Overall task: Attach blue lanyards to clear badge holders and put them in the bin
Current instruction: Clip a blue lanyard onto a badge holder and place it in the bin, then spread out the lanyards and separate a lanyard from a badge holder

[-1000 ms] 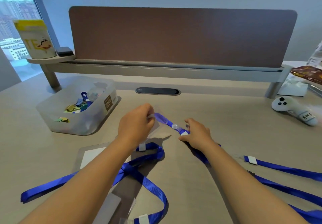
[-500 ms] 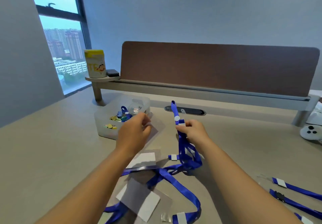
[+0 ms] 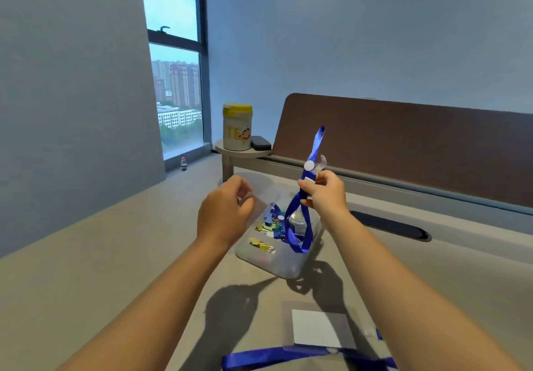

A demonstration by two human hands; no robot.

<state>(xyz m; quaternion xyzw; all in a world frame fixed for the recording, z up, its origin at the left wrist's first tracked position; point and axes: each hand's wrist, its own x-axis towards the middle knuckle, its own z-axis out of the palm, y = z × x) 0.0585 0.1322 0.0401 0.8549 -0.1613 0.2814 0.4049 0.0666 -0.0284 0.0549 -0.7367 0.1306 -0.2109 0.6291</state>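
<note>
Nearest, a spare holder [image 3: 318, 327] with a white card lies flat on the desk [image 3: 86, 255], and a second lanyard [image 3: 288, 356] crosses its near edge. Neither has been joined yet.

Further out, both hands are raised over the bin [image 3: 277, 258]. The left hand [image 3: 223, 216] pinches a clear badge holder [image 3: 261, 205] by its top edge, fingers closed on it; the sheet is so transparent that I can hardly trace its outline. The right hand [image 3: 324, 193] is closed on a blue lanyard [image 3: 302, 212] just below its white snap, with the strap end sticking up and the loop drooping into the bin among coloured clips.

The two pieces sit close but apart, so I judge the strap end has not been threaded through the holder's slot.

Risks from here: the hanging loop could snag on the clips and drag them out, or tip the light bin, if the right hand lifts. The slot is hard to see in clear plastic, so the strap may miss. A loose snap would let the holder drop off.

Behind stand a yellow can [image 3: 237, 127] and a brown screen [image 3: 403, 145].
</note>
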